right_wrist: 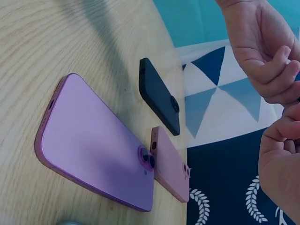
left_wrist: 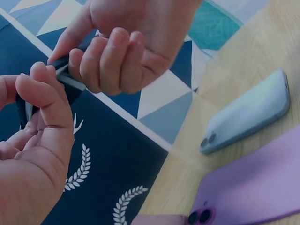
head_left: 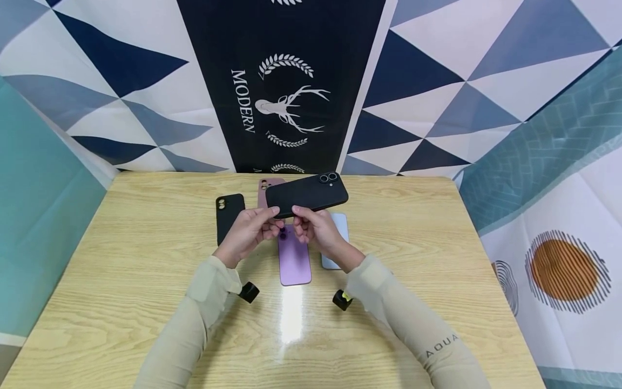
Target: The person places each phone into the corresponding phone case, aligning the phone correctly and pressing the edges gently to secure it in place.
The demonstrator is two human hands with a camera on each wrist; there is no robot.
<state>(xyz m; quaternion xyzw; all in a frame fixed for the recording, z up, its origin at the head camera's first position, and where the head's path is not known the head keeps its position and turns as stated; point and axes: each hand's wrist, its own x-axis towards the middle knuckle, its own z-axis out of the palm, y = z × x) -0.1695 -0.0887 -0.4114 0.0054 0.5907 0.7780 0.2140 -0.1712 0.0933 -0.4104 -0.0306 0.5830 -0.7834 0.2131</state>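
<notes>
Above the far part of the table, a black phone (head_left: 306,193) is held tilted, its two-lens back toward the head camera. My left hand (head_left: 249,231) pinches its lower left end, thumb on top and fingers curled beneath. Close beside it, my right hand (head_left: 320,229) grips the bottom edge the same way. A thin pale edge shows between the hands in the left wrist view; fingers hide most of the phone there. Below the hands lies a purple phone (head_left: 294,259). Partly behind the right hand is a light blue phone (head_left: 342,227).
A black phone or case (head_left: 230,213) lies left of the hands, and a pink one (head_left: 263,197) lies behind the held phone. The wooden table (head_left: 146,292) ends at a patterned cloth wall (head_left: 282,108). Small black wrist devices (head_left: 249,292) hang under both sleeves.
</notes>
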